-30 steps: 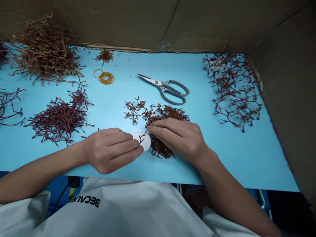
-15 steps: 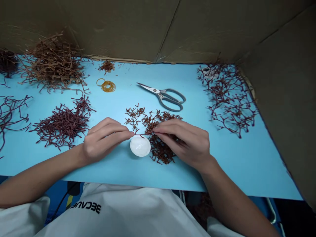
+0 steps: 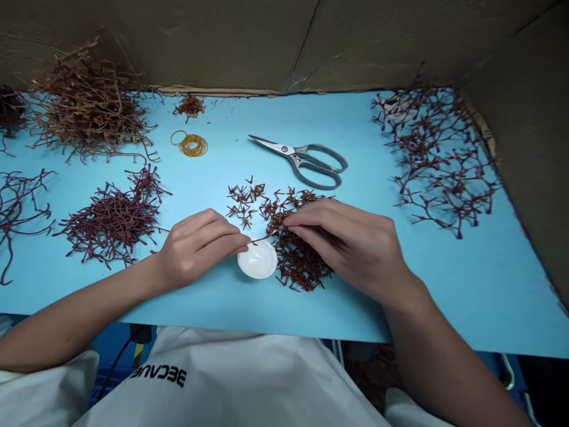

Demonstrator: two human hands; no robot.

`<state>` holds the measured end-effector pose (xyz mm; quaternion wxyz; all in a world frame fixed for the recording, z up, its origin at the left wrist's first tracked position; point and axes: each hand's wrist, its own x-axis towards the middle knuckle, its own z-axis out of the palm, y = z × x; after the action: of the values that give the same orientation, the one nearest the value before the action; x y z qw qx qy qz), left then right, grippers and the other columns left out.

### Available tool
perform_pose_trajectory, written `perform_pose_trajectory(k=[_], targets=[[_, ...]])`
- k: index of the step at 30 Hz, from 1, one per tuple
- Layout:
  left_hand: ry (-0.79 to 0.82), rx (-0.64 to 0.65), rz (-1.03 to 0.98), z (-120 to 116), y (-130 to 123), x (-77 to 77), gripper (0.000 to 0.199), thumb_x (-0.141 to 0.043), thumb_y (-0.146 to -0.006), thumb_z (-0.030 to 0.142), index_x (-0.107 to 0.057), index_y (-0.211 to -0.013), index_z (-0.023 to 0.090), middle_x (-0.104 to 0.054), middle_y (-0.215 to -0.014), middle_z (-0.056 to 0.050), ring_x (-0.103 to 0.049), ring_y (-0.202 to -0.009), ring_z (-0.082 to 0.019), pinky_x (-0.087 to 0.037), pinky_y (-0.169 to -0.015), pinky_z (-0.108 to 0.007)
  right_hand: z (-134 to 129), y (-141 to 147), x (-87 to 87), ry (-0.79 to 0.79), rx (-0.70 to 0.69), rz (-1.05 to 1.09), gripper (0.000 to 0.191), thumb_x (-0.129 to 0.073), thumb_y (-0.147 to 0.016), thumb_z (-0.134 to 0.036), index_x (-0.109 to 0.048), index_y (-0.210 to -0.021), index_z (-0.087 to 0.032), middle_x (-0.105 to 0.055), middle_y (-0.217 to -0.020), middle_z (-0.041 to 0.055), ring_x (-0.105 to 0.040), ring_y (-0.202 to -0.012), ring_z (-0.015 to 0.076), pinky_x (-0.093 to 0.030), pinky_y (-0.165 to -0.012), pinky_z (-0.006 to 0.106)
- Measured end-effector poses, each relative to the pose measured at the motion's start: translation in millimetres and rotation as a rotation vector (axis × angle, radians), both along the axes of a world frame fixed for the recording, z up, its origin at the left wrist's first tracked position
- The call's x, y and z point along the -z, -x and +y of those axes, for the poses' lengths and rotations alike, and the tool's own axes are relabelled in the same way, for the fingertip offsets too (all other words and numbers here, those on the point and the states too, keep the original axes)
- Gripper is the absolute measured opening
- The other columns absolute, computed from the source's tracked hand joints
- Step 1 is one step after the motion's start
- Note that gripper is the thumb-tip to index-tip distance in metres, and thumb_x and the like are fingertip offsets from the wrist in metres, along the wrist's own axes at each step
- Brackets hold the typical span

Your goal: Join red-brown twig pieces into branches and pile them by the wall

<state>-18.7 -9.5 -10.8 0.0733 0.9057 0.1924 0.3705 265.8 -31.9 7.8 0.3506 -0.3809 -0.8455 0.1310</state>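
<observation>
My left hand (image 3: pixel 207 248) pinches one end of a thin dark-red twig (image 3: pixel 262 239), which reaches out over a small white cup (image 3: pixel 256 262). My right hand (image 3: pixel 355 246) is closed in a pinch above the near pile of short forked twig pieces (image 3: pixel 302 267). Whether its fingertips grip the twig's far end or a small piece from the pile, I cannot tell. A smaller scatter of forked pieces (image 3: pixel 242 204) lies just beyond the cup.
Scissors (image 3: pixel 288 153) lie beyond the hands, yellow rubber bands (image 3: pixel 193 145) left of them. Purple twigs (image 3: pixel 115 219), a tall brown twig heap (image 3: pixel 89 107) and loose long twigs (image 3: pixel 22 204) lie left. Branched twigs (image 3: pixel 440 154) spread at right. Cardboard walls (image 3: pixel 231 47) border the blue table.
Both hands have shifted slightly right in view, along with the cup and piles, as the view moved. The right fingertips sit a little farther from the left ones.
</observation>
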Motion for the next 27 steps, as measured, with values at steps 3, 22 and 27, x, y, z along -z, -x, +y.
perform_pose_trajectory(k=[3,22,27], targets=[[-0.049,0.009,0.037,0.0,-0.1,-1.8,0.013,-0.072,-0.098,0.011,-0.075,-0.111,0.012,-0.081,-0.094,-0.01,-0.069,-0.083,-0.021,-0.06,-0.072,-0.034,0.2,-0.2,2.2,0.007,0.001,-0.02,0.017,-0.07,-0.099,-0.007,-0.072,-0.109,-0.02,-0.079,-0.098,0.0051,-0.075,-0.09,0.0185,-0.062,-0.085,0.033],[-0.266,0.057,0.131,3.0,-3.0,-7.8,0.02,-0.059,-0.103,0.013,-0.077,-0.11,0.013,-0.083,-0.097,-0.011,-0.07,-0.079,-0.022,-0.055,-0.062,-0.036,1.2,0.9,7.9,0.003,0.006,-0.108,0.014,-0.061,-0.106,-0.015,-0.071,-0.112,-0.022,-0.08,-0.102,0.0046,-0.076,-0.092,0.0187,-0.062,-0.082,0.032],[-0.262,0.052,0.139,3.4,-4.2,-6.5,0.02,-0.059,-0.104,0.013,-0.076,-0.112,0.018,-0.083,-0.097,-0.008,-0.07,-0.078,-0.021,-0.053,-0.063,-0.035,1.0,0.5,9.3,-0.004,0.028,-0.122,0.014,-0.06,-0.106,-0.015,-0.072,-0.111,-0.021,-0.08,-0.101,0.0053,-0.075,-0.091,0.0182,-0.061,-0.08,0.031]])
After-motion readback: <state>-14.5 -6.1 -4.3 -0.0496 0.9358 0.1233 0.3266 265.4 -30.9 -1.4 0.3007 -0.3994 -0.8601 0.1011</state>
